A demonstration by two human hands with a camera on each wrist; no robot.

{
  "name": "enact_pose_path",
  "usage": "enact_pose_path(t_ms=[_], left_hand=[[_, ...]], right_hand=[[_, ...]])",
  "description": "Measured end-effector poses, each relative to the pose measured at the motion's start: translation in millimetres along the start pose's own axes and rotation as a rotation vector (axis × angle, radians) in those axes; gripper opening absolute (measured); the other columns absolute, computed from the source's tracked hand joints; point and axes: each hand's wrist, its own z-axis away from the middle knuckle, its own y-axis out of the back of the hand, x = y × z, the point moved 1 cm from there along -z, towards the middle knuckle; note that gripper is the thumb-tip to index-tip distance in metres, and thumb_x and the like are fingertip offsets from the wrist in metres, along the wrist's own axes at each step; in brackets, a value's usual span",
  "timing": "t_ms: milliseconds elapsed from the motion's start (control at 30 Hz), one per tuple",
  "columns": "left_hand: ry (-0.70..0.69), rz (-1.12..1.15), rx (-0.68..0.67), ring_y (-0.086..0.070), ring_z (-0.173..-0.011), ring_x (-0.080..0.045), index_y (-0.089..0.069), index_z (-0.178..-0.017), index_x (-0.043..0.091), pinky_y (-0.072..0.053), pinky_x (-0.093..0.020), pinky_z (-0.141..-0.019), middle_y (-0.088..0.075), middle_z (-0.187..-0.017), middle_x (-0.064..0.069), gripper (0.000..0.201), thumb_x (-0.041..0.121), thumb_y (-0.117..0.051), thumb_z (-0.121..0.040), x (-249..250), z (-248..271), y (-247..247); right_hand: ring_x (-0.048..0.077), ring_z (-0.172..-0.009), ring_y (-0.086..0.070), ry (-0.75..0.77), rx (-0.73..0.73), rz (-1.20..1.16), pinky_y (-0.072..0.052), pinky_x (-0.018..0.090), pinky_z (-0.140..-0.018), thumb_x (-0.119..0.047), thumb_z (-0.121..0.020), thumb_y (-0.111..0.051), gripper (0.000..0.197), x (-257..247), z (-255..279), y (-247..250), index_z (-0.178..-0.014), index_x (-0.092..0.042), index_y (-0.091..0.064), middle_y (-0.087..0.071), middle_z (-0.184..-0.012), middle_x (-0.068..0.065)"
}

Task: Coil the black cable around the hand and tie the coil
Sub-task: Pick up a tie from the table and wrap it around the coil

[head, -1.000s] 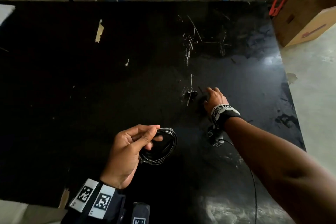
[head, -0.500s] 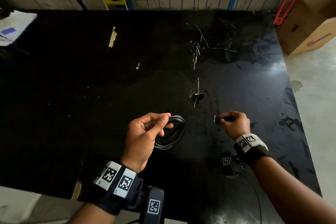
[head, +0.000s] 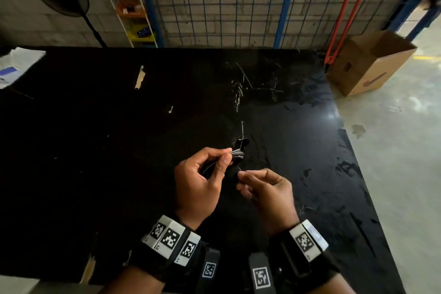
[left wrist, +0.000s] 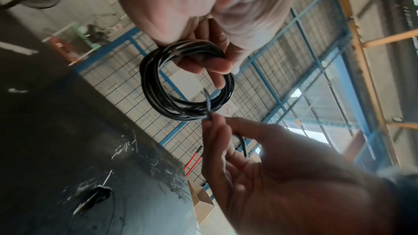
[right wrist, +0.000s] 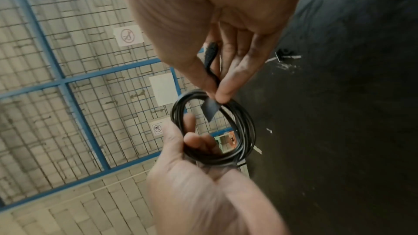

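The black cable [left wrist: 156,85] is already wound into a small coil of several loops, held in the air near the centre of the head view above the black table [head: 95,150]. The left hand [head: 198,188] grips one side of the coil, fingers curled through it. The right hand [head: 267,188] pinches a short flat black tie strip [right wrist: 211,109] against the loops. Judging by this, the coiling is done; the tie is not yet wrapped or fastened.

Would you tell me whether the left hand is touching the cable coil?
Touching: in the left wrist view the left hand pinches the cable coil.
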Motion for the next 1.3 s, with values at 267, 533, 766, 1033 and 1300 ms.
enact_pose_path(t_ms=[267, 533, 766, 1033, 1300], left_hand=[[-0.123, -0.035, 0.014, -0.077, -0.095, -0.008, -0.08, -0.099, 0.014, -0.063, -0.036, -0.081, -0.08, -0.098, 0.008, 0.01, 0.019, -0.072, -0.094, 16, 12, -1], [-0.052, 0.062, -0.008, -0.079, -0.085, -0.017, -0.077, -0.101, 0.017, -0.064, -0.047, -0.073, -0.08, -0.091, 0.003, 0.009, 0.012, -0.071, -0.096, 16, 10, 1], [0.103, 0.187, -0.034, -0.076, -0.074, -0.016, -0.067, -0.122, 0.024, -0.058, -0.028, -0.065, -0.078, -0.084, -0.002, 0.027, 0.017, -0.071, -0.096, 16, 10, -3], [0.167, 0.22, -0.04, -0.063, -0.059, -0.003, -0.08, -0.098, 0.015, -0.052, -0.02, -0.061, -0.076, -0.072, -0.001, 0.014, 0.008, -0.068, -0.097, 11, 6, -1], [0.205, 0.205, -0.036, -0.07, -0.069, -0.006, -0.081, -0.098, 0.018, -0.054, -0.019, -0.063, -0.078, -0.077, 0.002, 0.016, 0.008, -0.069, -0.097, 6, 10, 3]], right_hand=[[0.012, -0.053, -0.071, -0.093, -0.005, -0.287, -0.055, 0.017, -0.05, 0.008, -0.093, -0.064, 0.018, -11, 15, -25, -0.079, -0.001, -0.068, -0.075, -0.065, 0.008], [0.012, -0.061, -0.071, -0.161, -0.108, -0.444, -0.049, 0.025, -0.067, 0.007, -0.09, -0.063, 0.021, -13, 22, -29, -0.093, -0.014, -0.062, -0.073, -0.072, 0.003], [0.017, -0.065, -0.072, -0.131, -0.121, -0.445, -0.047, 0.03, -0.072, 0.008, -0.09, -0.062, 0.022, -17, 22, -24, -0.088, -0.013, -0.063, -0.074, -0.073, 0.005], [0.024, -0.07, -0.072, 0.193, -0.115, -0.07, -0.054, 0.037, -0.068, 0.004, -0.087, -0.074, 0.012, -17, 27, -12, -0.091, -0.005, -0.067, -0.075, -0.082, 0.019], [0.008, -0.074, -0.07, 0.72, -0.101, 0.599, -0.057, 0.018, -0.07, -0.004, -0.077, -0.087, 0.027, -12, 29, 4, -0.097, -0.018, -0.076, -0.076, -0.087, -0.003]])
